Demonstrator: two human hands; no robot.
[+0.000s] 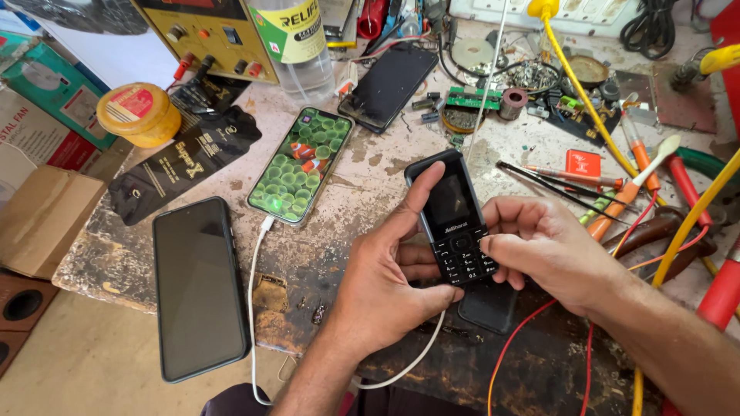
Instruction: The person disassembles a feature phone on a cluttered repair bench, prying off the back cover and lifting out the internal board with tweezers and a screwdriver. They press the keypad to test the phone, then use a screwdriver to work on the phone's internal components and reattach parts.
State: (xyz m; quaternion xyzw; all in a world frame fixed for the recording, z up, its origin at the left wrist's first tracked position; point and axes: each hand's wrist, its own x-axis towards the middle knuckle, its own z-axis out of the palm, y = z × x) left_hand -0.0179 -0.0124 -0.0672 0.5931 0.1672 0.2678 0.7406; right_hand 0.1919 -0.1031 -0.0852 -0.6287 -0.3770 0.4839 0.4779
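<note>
A black keypad phone [451, 208] with a dark screen is held over the worn workbench [370, 166]. My left hand [385, 277] grips it from the left and below, thumb along its left edge. My right hand [539, 246] holds its lower right side, with the thumb pressing on the keypad. A flat black piece [487, 306] lies on the bench just under the phone and my right hand.
A lit smartphone [301, 166] on a white cable [253, 308] lies left of centre. Two dark smartphones [199, 289] [389, 85] lie nearby. Tweezers [555, 185], screwdrivers [617, 204], red and yellow wires [671, 254], circuit parts [474, 98], a yellow jar [140, 114] and a power supply [212, 35] crowd the bench.
</note>
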